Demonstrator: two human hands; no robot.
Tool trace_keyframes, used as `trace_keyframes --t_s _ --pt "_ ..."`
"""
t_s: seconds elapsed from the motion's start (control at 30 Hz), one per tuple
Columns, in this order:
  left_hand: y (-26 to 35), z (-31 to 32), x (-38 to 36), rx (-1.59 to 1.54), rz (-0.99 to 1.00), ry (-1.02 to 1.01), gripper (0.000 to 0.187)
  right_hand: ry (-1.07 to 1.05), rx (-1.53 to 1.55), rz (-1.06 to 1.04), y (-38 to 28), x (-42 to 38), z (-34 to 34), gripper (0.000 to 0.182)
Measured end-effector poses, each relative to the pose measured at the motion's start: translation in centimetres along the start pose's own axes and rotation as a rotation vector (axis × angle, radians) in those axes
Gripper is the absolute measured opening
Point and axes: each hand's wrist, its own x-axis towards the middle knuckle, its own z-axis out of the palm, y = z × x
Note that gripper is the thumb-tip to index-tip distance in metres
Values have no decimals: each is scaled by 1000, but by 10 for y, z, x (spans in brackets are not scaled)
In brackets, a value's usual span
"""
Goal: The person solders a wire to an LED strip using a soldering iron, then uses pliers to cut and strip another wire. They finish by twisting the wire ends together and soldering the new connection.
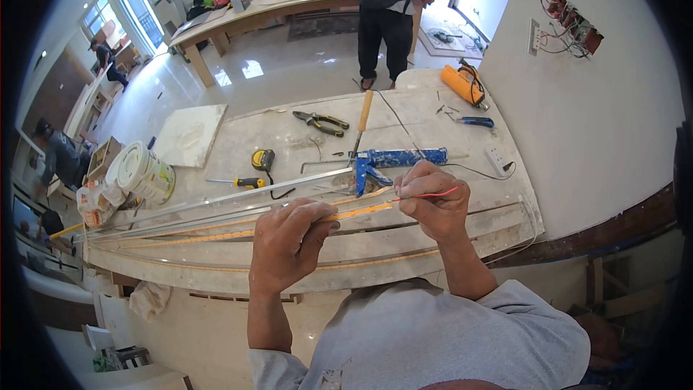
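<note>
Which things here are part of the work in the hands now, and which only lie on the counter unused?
In hand:
- left hand grips the yellow LED strip
- right hand pinches the red wire

Lying about:
- blue caulking gun
- pliers
- tape measure
- yellow-handled screwdriver
- white bucket

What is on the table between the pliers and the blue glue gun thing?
In the head view, a wooden-handled tool lies between the pliers and the blue caulking gun, its handle pointing away from the person. Little scraps lie near it, too small to tell.
</note>
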Motion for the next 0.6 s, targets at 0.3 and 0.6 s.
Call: trace_keyframes --t_s 0.3,0.6 --pt "-7 10 0 65 58 40 26 -721 -374 315 -68 1 -47 32" --pt "-20 31 -8 63 6 1 24 58 22 209 -216 40 39 29"
